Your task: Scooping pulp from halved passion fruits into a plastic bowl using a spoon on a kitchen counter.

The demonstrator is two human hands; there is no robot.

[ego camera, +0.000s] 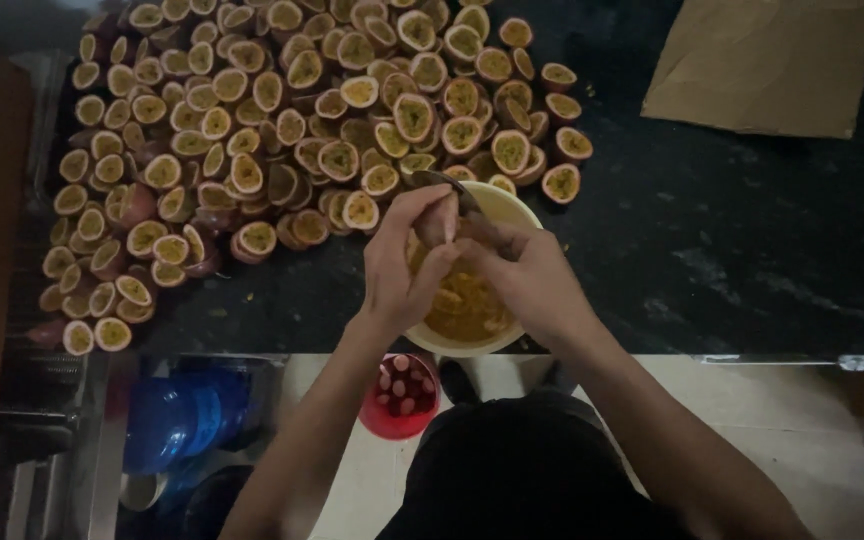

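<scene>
Above bowl (pixel 512 205), fruit half (pixel 439 222) within left grip (pixel 407 262)

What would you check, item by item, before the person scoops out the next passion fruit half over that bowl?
1. Left hand grips a fruit half over the bowl: ok.
2. Right hand holds the spoon: ok.
3. Cream bowl sits fully on the dark counter: not ok, its near rim overhangs the edge.
4. Room left in the bowl for pulp: cannot tell, hands cover it.
5. Cut halves within reach: ok, piled beside the bowl.
6. Red bucket below for shells: ok.
</scene>
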